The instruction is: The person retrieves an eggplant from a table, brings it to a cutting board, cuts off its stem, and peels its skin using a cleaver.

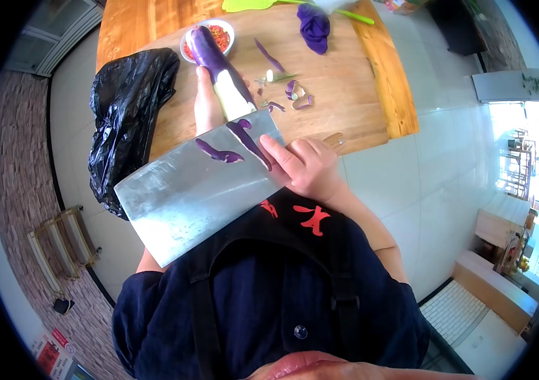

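A long purple eggplant (213, 56) is in my left hand (208, 104), with its near end peeled to pale flesh. My right hand (307, 164) grips a broad cleaver (174, 196), its index finger lying along the blade. The blade's edge is at the peeled end of the eggplant; whether it cuts in, I cannot tell. Two strips of purple peel (218, 152) lie on the flat of the blade. More peel (299, 95) and a cut-off stem end (275, 76) rest on the wooden cutting board (345, 82). The blade hides part of my left arm.
A white bowl (232, 33) of chopped red pieces stands behind the eggplant. A black plastic bag (127, 107) hangs over the table's left edge. Purple cloth (314, 28) and a bright green item (247, 4) lie at the far side of the wooden table (399, 114).
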### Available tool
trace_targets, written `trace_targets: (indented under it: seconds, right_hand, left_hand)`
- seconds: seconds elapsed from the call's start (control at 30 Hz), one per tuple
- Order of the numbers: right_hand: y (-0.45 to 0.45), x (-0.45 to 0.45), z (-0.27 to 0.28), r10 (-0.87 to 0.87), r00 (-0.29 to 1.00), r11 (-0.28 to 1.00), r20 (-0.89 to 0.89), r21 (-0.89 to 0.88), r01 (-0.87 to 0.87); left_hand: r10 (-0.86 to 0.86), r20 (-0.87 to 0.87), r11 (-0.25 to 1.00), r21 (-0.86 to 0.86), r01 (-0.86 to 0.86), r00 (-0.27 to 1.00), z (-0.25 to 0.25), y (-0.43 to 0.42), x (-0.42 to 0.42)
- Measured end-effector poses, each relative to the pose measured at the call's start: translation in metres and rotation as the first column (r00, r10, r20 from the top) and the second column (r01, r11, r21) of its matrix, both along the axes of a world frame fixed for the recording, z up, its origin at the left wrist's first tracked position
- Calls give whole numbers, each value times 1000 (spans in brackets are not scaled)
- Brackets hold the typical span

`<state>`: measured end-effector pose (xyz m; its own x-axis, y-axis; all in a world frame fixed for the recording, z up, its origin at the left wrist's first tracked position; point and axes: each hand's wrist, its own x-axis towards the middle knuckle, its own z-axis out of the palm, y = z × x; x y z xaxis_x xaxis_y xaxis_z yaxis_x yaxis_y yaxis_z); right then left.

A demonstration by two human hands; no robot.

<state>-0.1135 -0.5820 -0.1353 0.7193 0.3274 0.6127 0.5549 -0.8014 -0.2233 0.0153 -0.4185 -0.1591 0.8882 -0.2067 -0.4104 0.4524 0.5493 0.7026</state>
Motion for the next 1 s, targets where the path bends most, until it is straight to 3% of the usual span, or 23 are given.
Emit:
trace_targets:
  seconds: [0.13,0.57,0.7,0.8,0.83,1.0]
  right_hand:
    - [7,1,5,0,1000,986,-12,168,2]
    - [6,7,3,-33,998,992,49,121,27]
    - [1,13,-1,-46,997,987,63,159,35]
    - [2,5,6,-12,1000,992,-11,123,14]
    - [2,2,8,-2,999,995,-37,101,6]
    - [6,2,4,-2,1000,994,-24,111,5]
  left_hand:
    - [-10,16,1000,-27,10,1000,3,2,-2]
    - [-15,8,998,-59,16,1000,10,4,-8]
    - [17,-78,994,-103,-25,997,13,-3,-11]
    - [-44,36,996,-74,46,998,8,2,-6]
    - [6,23,1000,0,-6,1000,9,0,-7]
    - [17,33,1000,-22,-17,999,3,2,-3]
